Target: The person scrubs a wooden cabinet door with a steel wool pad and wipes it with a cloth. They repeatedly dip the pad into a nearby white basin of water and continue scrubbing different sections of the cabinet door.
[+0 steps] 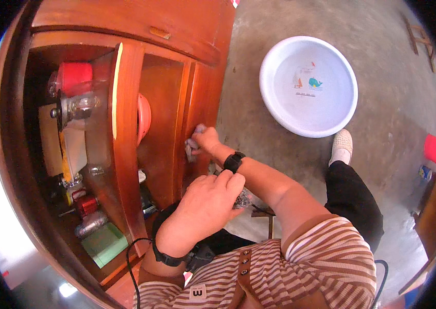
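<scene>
My right hand [207, 140] is closed on a bunched grey cloth [191, 148] and presses it against the lower front of a reddish-brown wooden cabinet [202, 104]. Nearer my chest, my left hand [214, 197] is curled around a dark, speckled, scrubber-like thing [242, 199]; most of it is hidden by the fingers. Each wrist wears a black strap. The cabinet's shelves stand open at the left, with a red container [75, 78], a glass jar [82, 107], a green box [105, 245] and a pink basin [143, 119] inside.
A large pale plastic basin [265, 92] with a whale print lies on the concrete floor beside my shoe [342, 143]. A wooden stool [420, 40] stands at the upper right, and a red object [435, 150] is at the right edge. Black cables hang near my arms.
</scene>
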Tool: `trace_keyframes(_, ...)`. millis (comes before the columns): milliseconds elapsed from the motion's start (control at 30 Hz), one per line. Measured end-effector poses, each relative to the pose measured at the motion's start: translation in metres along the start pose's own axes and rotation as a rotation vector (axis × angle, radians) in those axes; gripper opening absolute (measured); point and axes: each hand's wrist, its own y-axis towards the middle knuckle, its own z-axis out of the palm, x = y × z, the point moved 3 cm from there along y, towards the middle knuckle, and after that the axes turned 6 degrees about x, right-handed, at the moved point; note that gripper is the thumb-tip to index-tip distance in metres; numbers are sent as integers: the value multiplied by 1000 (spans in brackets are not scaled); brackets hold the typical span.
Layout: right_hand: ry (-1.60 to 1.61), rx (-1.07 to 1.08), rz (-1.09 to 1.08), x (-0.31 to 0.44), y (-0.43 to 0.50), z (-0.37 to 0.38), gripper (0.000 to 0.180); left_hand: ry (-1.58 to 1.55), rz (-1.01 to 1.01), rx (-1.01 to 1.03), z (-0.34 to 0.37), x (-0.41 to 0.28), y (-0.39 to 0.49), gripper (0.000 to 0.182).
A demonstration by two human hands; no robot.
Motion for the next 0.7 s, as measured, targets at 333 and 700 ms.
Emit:
trace_keyframes(333, 76, 89, -515, 118, 14, 10, 24, -168, -227, -401, -21, 13, 9, 39)
trace_keyframes(700, 387, 311, -538, 165, -47, 8, 31, -439, -43, -1029, -43, 65, 2, 32)
